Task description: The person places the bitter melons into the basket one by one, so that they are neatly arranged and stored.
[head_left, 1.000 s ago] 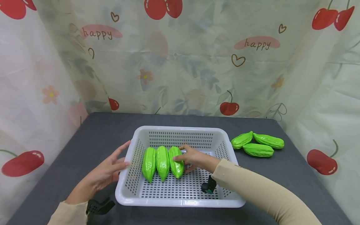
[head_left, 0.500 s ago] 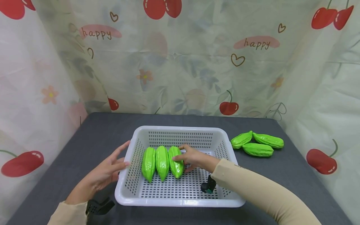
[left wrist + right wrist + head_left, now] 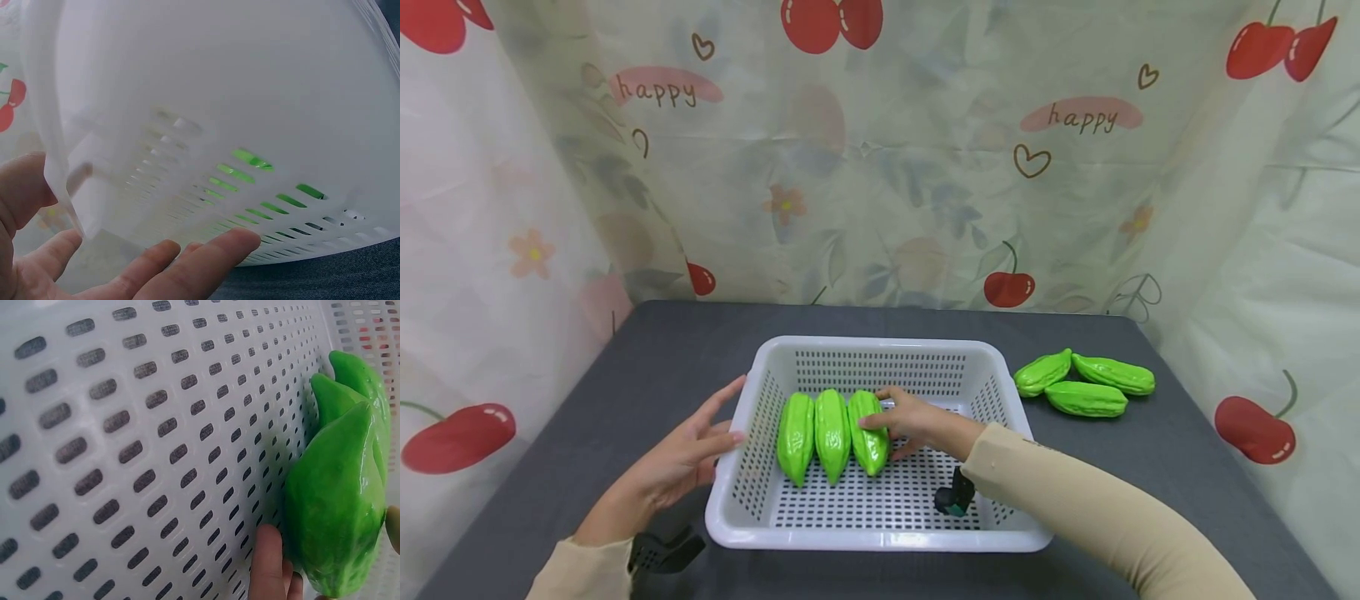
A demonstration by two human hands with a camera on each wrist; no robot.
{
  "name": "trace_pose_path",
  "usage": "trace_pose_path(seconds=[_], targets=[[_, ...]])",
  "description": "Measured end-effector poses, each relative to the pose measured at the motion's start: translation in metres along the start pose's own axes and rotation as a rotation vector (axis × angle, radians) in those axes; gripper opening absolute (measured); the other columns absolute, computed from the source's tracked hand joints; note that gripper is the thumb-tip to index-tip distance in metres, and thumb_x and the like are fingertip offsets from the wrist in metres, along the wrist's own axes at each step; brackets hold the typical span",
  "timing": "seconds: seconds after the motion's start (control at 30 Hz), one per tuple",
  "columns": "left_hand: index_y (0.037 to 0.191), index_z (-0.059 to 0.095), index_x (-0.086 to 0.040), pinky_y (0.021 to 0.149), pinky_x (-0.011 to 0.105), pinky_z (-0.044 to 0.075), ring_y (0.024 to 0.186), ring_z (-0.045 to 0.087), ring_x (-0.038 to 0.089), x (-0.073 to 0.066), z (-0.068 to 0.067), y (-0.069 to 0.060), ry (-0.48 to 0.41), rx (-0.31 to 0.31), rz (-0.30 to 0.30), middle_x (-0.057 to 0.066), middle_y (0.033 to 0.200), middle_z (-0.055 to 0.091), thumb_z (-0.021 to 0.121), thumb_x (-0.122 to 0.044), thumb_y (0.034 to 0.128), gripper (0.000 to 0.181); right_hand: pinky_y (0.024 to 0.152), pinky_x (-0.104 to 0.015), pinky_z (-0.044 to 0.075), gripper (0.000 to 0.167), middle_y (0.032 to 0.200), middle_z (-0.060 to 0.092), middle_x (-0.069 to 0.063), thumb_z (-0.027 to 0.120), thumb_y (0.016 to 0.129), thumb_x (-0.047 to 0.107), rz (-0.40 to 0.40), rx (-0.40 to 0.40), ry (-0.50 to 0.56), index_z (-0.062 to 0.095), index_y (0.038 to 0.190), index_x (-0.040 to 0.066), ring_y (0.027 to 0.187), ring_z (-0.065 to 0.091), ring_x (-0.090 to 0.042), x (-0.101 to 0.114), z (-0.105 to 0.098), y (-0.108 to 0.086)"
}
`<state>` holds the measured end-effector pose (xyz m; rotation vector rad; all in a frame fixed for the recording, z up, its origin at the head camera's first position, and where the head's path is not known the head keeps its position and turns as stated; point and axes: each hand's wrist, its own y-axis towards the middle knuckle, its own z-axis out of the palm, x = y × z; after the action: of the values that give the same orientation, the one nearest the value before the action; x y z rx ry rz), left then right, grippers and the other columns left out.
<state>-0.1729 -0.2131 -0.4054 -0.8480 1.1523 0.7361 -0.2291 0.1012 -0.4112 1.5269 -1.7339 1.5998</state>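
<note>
A white perforated basket [image 3: 880, 540] holds three green ridged vegetables side by side: one on the left [image 3: 795, 437], one in the middle [image 3: 832, 433] and one on the right [image 3: 871, 450]. My right hand [image 3: 917, 423] reaches into the basket and grips the rightmost one, thumb on top. In the right wrist view that vegetable [image 3: 334, 500] lies between thumb and fingers, against the basket floor. My left hand [image 3: 681, 458] rests on the basket's left rim with fingers spread; in the left wrist view its fingers [image 3: 200, 265] lie along the outer wall [image 3: 250, 81].
Three more green vegetables lie on the dark table [image 3: 700, 333] beyond the basket's right side: one at the left [image 3: 1042, 374], one at the back [image 3: 1114, 375] and one in front [image 3: 1086, 399]. A patterned curtain [image 3: 880, 208] hangs behind and at both sides.
</note>
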Motion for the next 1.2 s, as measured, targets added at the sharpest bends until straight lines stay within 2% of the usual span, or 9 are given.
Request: trace_pose_path(seconds=[0.17,0.67,1.07,1.2], targets=[[0.155,-0.001,-0.034,0.087,0.063,0.049,0.116,0.06,0.039,0.0,0.001,0.0,0.003,-0.01,-0.004,0.028,0.15,0.033,0.055,-0.006,0.0965,0.085,0.066,-0.047,0.059,0.066,0.127,0.05,-0.023,0.072,0.088,0.023,0.001,0.002,-0.002,0.037,0.142,0.011,0.106,0.061,-0.039,0.0,0.0,0.001],[0.155,-0.002,-0.033,0.087,0.063,0.049,0.115,0.061,0.039,-0.001,-0.001,0.0,0.003,0.0,-0.01,0.024,0.147,0.039,0.054,-0.006,0.0969,0.085,0.068,-0.048,0.059,0.07,0.135,0.046,-0.024,0.071,0.088,0.028,0.013,-0.012,-0.011,0.034,0.145,0.011,0.115,0.056,-0.042,0.0,0.001,0.002],[0.155,-0.002,-0.033,0.087,0.063,0.049,0.115,0.061,0.039,-0.001,-0.001,0.001,0.003,0.008,-0.008,0.027,0.149,0.035,0.053,-0.005,0.0972,0.085,0.078,-0.049,0.058,0.064,0.142,0.039,-0.026,0.069,0.09,0.024,-0.013,0.0,-0.039,0.037,0.143,0.009,0.118,0.054,-0.045,0.007,-0.012,-0.007],[0.155,-0.002,-0.034,0.086,0.063,0.049,0.114,0.061,0.04,-0.002,0.0,0.0,0.005,0.001,-0.013,0.027,0.149,0.035,0.054,-0.006,0.0971,0.085,0.079,-0.046,0.058,0.06,0.143,0.041,-0.025,0.068,0.091,0.024,-0.025,-0.007,-0.054,0.04,0.141,0.008,0.12,0.054,-0.043,0.011,-0.019,-0.012]])
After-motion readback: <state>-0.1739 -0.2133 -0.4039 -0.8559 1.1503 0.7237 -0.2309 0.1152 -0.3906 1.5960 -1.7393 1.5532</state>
